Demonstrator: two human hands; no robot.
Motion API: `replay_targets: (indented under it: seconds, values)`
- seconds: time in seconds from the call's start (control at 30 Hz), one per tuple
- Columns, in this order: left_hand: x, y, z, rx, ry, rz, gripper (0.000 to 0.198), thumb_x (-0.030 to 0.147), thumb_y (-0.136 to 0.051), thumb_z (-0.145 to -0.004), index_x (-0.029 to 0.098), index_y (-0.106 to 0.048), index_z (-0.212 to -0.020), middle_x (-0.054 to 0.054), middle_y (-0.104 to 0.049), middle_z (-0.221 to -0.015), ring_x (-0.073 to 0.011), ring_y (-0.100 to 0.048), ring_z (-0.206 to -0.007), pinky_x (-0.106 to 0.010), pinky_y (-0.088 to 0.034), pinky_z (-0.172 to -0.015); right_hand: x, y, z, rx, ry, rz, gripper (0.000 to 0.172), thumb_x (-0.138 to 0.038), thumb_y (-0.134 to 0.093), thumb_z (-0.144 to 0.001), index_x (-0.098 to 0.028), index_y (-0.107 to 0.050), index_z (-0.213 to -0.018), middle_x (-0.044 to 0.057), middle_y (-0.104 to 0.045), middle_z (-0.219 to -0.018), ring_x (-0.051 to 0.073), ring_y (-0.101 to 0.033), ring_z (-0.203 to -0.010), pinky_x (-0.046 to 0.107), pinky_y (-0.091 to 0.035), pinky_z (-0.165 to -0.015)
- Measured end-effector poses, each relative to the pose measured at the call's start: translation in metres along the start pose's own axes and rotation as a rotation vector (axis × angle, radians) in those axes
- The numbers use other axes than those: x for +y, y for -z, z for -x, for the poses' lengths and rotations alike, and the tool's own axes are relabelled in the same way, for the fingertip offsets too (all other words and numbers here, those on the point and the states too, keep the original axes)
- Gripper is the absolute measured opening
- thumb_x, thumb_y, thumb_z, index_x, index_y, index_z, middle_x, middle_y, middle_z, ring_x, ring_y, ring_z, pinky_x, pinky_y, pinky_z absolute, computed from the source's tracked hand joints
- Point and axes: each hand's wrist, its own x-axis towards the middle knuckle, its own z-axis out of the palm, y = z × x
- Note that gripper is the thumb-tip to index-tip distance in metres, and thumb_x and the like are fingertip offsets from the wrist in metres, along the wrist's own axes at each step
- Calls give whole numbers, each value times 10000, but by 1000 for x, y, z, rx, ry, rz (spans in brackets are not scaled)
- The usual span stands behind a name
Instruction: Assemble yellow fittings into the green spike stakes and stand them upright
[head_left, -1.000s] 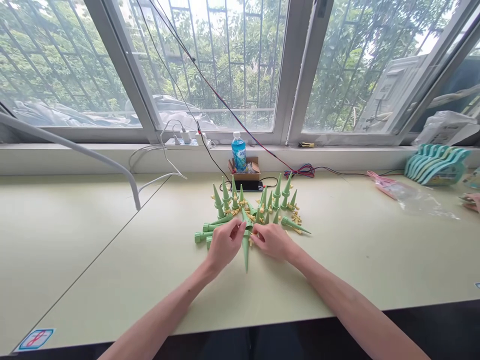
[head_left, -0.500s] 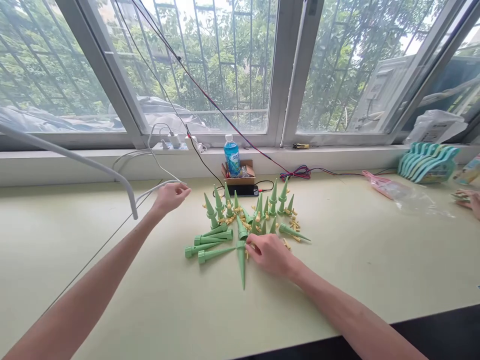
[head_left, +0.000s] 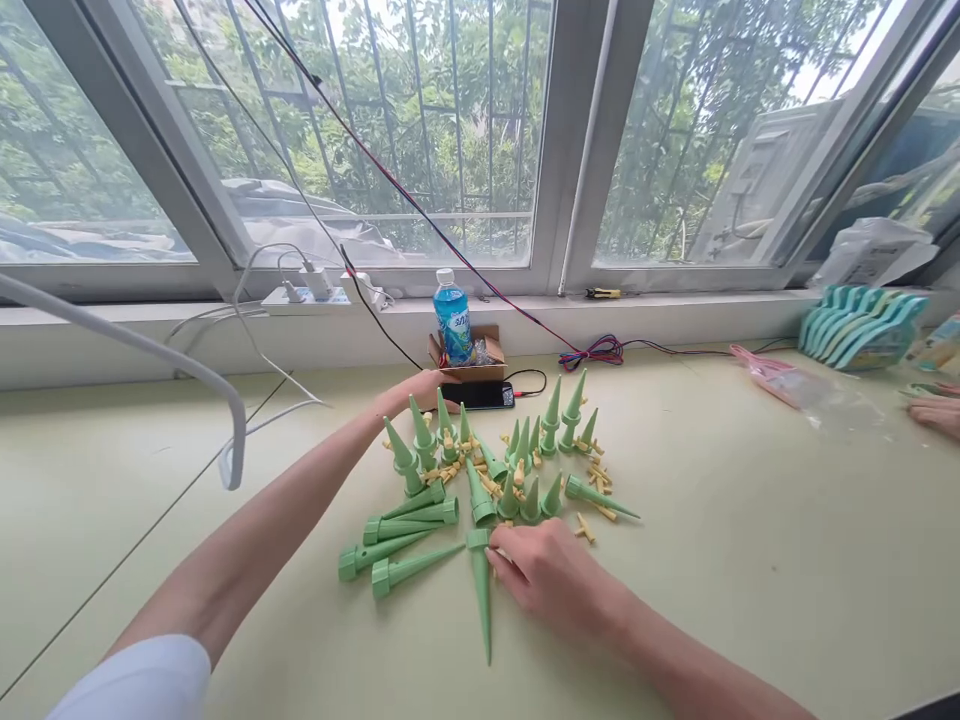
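Note:
My left hand (head_left: 426, 388) reaches across to the left end of a black phone (head_left: 478, 396), its fingers closed around that end and partly hidden. My right hand (head_left: 551, 572) rests low on the table, fingers curled, with the fingertips beside the cap of a green plastic plant-watering spike (head_left: 481, 595) that points toward me. Whatever those fingertips hold is hidden. Several more green spikes lie on their sides at left, such as one spike (head_left: 412, 570). Others stand point up, among them a spike (head_left: 551, 415). Small yellow valve pieces (head_left: 585, 528) are scattered between them.
Behind the phone stands a small cardboard box (head_left: 487, 350) with a blue bottle (head_left: 453, 318). A white curved tube (head_left: 217, 385) juts in at left, near a power strip (head_left: 315, 288). Coiled wire (head_left: 600, 350), teal hangers (head_left: 862, 325) and another person's hand (head_left: 937, 412) are further right.
My left hand has moved right, from above the bare table to the phone's left end. My right hand stays beside the same spike. The view has shifted slightly.

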Motion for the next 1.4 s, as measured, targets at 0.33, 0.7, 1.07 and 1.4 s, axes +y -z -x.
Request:
replay_targets:
  seconds: [0.33, 0.7, 1.07, 1.4]
  values:
    - [6, -4, -15, -76, 40, 28, 875, 586, -749, -581, 149, -589, -1321, -81, -704, -874, -260, -654, -859, -281, -491, -729, -1, -1, 2, -8, -2, 17, 249, -195, -426, -963, -192, -435, -714, -27, -534, -595, 93, -406, -469, 250, -245, -509]
    - [4, -4, -18, -64, -27, 11, 751, 490, -748, -629, 153, -619, -1286, -87, -723, -992, -249, -626, -966, -255, -461, -809, -1, 0, 3, -5, -2, 6, 247, -194, -441, -964, -188, -467, -718, -26, -543, -598, 94, -437, -477, 252, -271, -513]
    - [0, -7, -26, -124, 1, -13, 924, 625, -722, -584, 182, -543, -1375, -91, -689, -897, -278, -642, -881, -302, -482, -736, 0, -2, 0, 7, 15, 28, 261, -202, -432, -968, -188, -453, -708, -27, -542, -595, 91, -434, -471, 256, -246, -510]
    - [0, -7, -25, -119, -8, 23, 936, 601, -732, -580, 144, -543, -1374, -3, -550, -588, -217, -580, -627, -276, -407, -548, -4, 2, -1, 11, 29, 48, 276, -195, -435, -961, -184, -456, -685, -29, -507, -562, 86, -390, -449, 259, -222, -487]
